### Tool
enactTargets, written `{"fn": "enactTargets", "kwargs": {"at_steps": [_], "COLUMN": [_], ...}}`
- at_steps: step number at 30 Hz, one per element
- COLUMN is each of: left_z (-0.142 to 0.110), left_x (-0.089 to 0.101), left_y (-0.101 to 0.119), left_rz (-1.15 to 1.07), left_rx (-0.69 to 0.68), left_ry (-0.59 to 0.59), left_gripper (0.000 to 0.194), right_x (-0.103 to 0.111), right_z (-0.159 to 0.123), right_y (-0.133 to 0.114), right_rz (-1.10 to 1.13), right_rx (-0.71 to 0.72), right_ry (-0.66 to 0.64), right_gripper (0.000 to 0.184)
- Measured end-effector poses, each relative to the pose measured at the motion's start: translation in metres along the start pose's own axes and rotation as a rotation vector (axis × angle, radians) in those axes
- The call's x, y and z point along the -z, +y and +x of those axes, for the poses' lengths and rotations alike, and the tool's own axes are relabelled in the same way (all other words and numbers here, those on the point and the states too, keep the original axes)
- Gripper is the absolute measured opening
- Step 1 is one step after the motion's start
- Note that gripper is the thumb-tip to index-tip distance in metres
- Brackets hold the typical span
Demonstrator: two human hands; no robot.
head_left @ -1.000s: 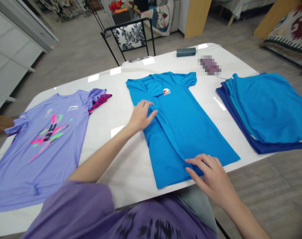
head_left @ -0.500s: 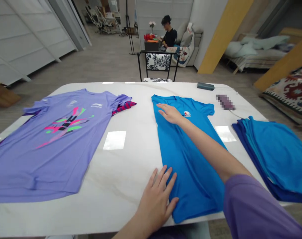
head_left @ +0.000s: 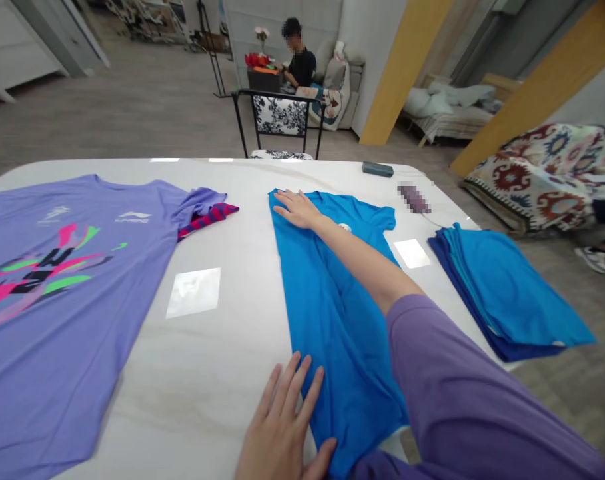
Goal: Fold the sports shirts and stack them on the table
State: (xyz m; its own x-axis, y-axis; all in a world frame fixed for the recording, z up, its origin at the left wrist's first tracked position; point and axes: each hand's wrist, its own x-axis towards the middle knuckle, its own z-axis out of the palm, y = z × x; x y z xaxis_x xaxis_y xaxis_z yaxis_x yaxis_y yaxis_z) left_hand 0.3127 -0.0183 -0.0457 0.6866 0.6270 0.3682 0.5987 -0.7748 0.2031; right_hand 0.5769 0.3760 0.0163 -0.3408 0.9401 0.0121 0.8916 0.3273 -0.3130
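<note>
A bright blue T-shirt (head_left: 327,300) lies lengthwise on the white table (head_left: 207,373), its left side folded in to a straight edge. My right hand (head_left: 297,208) reaches across to the shirt's far left corner by the collar, fingers flat and spread on the cloth. My left hand (head_left: 282,427) rests open on the near left edge of the same shirt, fingers stretched out and partly on the table. My purple sleeve (head_left: 462,400) covers the shirt's near right part.
A lilac T-shirt with a pink and green print (head_left: 52,293) is spread on the table's left. A stack of folded blue shirts (head_left: 502,293) sits at the right edge. A dark case (head_left: 377,169) lies at the far edge, behind it a black chair (head_left: 280,120) and a seated person (head_left: 295,57).
My right hand slid a little farther toward the shirt's top left corner. My left hand stayed flat at the near edge. The view shifted right and closer.
</note>
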Motion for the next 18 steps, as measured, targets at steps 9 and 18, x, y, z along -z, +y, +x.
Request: {"fn": "enactTargets", "kwargs": {"at_steps": [9, 18], "left_z": [-0.008, 0.367], "left_x": [0.067, -0.054], "left_y": [-0.030, 0.025], "left_rz": [-0.184, -0.398], "left_rx": [0.028, 0.063], "left_ry": [-0.195, -0.225], "left_gripper": [0.109, 0.038], "right_x": [0.032, -0.034], "right_z": [-0.440, -0.638], "right_y": [-0.006, -0.072], "right_rz": [0.048, 0.076], "right_rx": [-0.446, -0.912], "right_ry": [0.145, 0.219], "right_gripper": [0.049, 0.041]}}
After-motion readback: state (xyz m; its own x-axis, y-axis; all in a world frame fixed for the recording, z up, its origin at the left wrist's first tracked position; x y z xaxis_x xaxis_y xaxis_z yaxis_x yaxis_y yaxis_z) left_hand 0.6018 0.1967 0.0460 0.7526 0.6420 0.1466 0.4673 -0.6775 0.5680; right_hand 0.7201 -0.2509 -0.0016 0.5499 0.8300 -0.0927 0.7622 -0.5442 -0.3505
